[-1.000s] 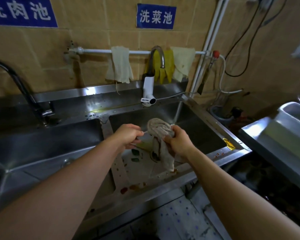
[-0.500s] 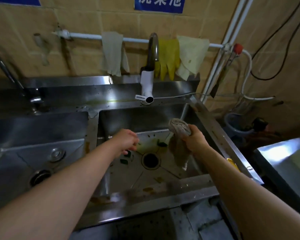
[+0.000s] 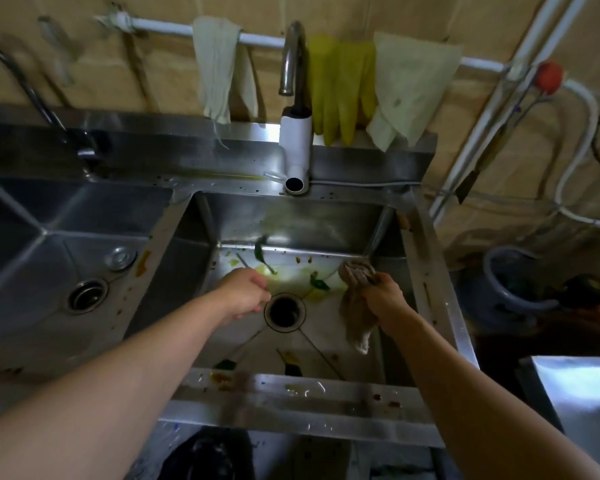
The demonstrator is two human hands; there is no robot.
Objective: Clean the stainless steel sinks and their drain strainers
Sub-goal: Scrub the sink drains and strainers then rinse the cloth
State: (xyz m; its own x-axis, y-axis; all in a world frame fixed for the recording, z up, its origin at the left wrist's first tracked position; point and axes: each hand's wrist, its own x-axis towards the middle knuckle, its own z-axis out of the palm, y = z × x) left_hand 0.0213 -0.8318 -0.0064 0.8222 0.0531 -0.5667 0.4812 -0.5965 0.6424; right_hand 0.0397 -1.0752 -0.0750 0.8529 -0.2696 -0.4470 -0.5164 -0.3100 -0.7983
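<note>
The right stainless sink (image 3: pixel 426 271) has an open drain hole (image 3: pixel 284 311) in its floor, with green leaf scraps (image 3: pixel 262 252) and yellowish smears around it. My left hand (image 3: pixel 245 294) is down in this basin just left of the drain, fingers curled; nothing shows in it. My right hand (image 3: pixel 383 297) is on the basin's right side, shut on a brownish rag (image 3: pixel 355 271) that is bunched above the fist and hangs below it. The left sink (image 3: pixel 21 258) has a drain strainer (image 3: pixel 87 294) with a round metal cap (image 3: pixel 120 258) beside it.
A white-bodied faucet (image 3: pixel 295 150) stands at the back over the right sink. Yellow gloves (image 3: pixel 340 88) and pale cloths (image 3: pixel 219 67) hang on a white rail above. The front rim (image 3: pixel 291 393) is spotted with food bits. Hoses and a bucket (image 3: pixel 510 282) sit to the right.
The view has tipped down over the right sink. Both hands have dropped deeper into the basin, the left beside the drain, the right with the rag toward the right wall.
</note>
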